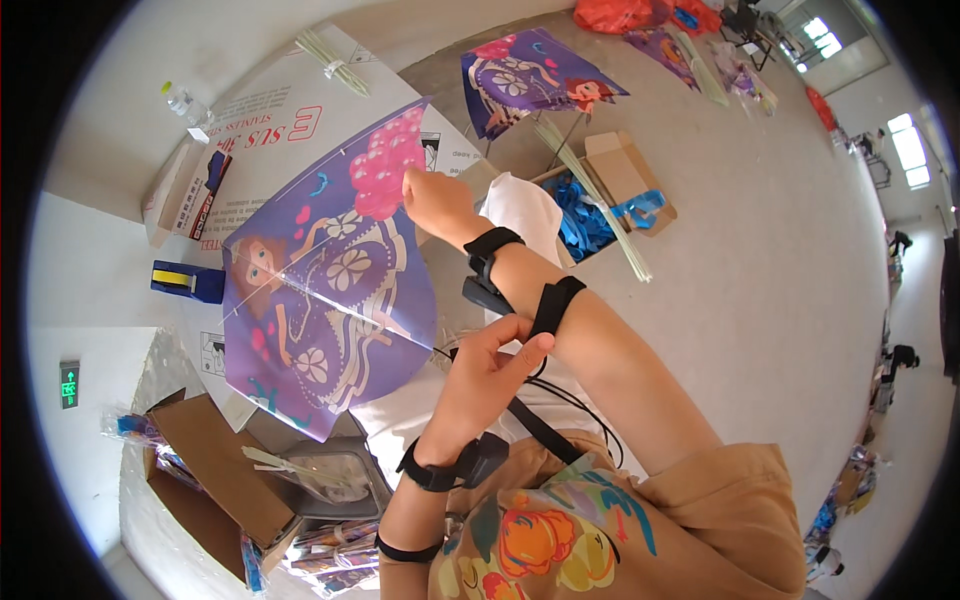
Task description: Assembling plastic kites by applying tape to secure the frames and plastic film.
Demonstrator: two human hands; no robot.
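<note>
A purple kite [345, 275] printed with a princess and pink balloons lies across the cardboard-covered table, a thin white rod along its middle. My right hand [438, 205] is closed in a fist at the kite's right edge, beside the balloons. What its fingers hold, if anything, is hidden. My left hand [490, 370] reaches across to my right forearm, its bent fingers and thumb at the black strap [556, 305] there. A black wristband [490, 250] with a small device sits on my right wrist, and thin black cables hang below.
A blue-and-yellow tape dispenser [187, 282], a bottle [187, 104] and a bundle of pale sticks [333, 62] are on the table. Beyond stand another kite [530, 80] and an open carton [635, 190] of blue ribbon. Lower left, an opened brown box [225, 465] stands beside a grey chair [350, 500].
</note>
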